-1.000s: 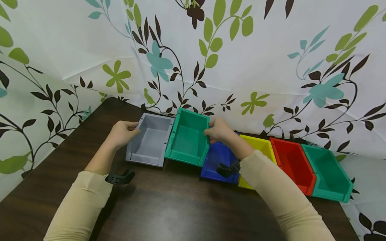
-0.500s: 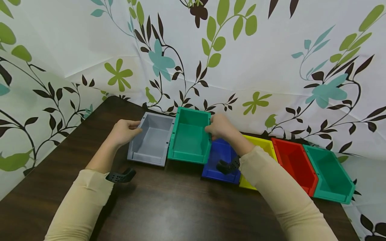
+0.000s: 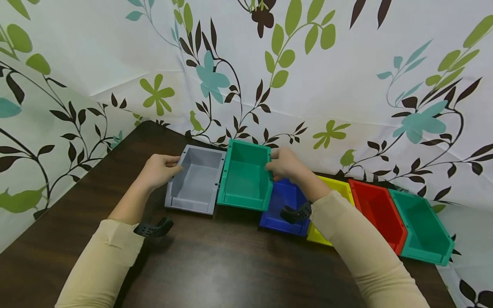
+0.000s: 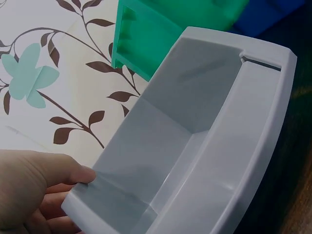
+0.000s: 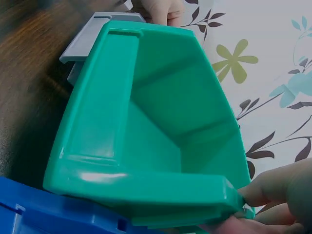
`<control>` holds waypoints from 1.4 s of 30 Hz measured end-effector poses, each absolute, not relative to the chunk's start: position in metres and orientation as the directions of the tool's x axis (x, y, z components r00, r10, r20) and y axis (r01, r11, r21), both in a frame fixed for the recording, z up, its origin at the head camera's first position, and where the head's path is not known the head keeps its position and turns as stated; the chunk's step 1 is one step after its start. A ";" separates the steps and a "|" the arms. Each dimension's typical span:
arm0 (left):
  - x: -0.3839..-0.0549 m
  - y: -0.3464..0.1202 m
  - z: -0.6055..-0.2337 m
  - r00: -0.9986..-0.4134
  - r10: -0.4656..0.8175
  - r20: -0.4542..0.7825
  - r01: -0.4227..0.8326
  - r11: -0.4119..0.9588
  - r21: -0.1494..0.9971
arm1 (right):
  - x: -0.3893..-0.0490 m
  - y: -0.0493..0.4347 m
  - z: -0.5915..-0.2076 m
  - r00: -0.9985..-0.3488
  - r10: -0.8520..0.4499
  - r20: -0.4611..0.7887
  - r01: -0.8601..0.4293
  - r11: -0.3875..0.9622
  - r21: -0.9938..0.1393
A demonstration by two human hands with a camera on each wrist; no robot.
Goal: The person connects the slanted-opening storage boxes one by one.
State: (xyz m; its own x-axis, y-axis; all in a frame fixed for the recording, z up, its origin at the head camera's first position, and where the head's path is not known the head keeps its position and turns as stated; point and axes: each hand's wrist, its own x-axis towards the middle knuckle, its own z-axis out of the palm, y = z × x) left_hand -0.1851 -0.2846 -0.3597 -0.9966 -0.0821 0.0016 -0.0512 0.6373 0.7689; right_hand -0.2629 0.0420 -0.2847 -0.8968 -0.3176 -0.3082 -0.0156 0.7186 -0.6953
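Pinching the green bin (image 3: 245,175), the right hand (image 3: 284,164) holds it just beside the gray bin (image 3: 197,182), which the left hand (image 3: 158,171) grips. Aligning them, it seems; next calls for matched edges, gentle pressing.

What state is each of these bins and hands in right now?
Gray open plastic bin: empty, held
Left hand: pinching its left edge
Green open plastic bin, second from left: empty, held
Right hand: pinching that bin's right edge
Blue open plastic bin: unheld, partly hidden
Yellow open plastic bin: mostly hidden, contents unclear
Red open plastic bin: unheld, looks empty
Far-right green open plastic bin: unheld, looks empty
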 end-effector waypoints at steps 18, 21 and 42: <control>-0.180 -0.290 -0.360 -0.995 -0.091 -0.035 -0.083 0.600 0.796 | -0.258 0.048 -0.289 -0.886 -0.333 -0.322 0.042 0.635 -0.772; -0.179 -0.290 -0.359 -0.995 -0.095 -0.037 -0.087 0.598 0.796 | -0.257 0.048 -0.289 -0.886 -0.334 -0.321 0.037 0.639 -0.768; -0.181 -0.292 -0.360 -0.996 -0.074 -0.051 -0.085 0.606 0.791 | -0.254 0.041 -0.290 -0.906 -0.274 -0.323 0.059 0.675 -0.736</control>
State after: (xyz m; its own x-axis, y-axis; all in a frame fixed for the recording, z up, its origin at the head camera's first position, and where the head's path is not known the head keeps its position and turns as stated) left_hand -0.1809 -0.2921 -0.3599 -0.9960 -0.0740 -0.0510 -0.0855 0.6055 0.7912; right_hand -0.2544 0.0408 -0.2895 -0.9060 -0.2735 -0.3230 0.0585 0.6749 -0.7356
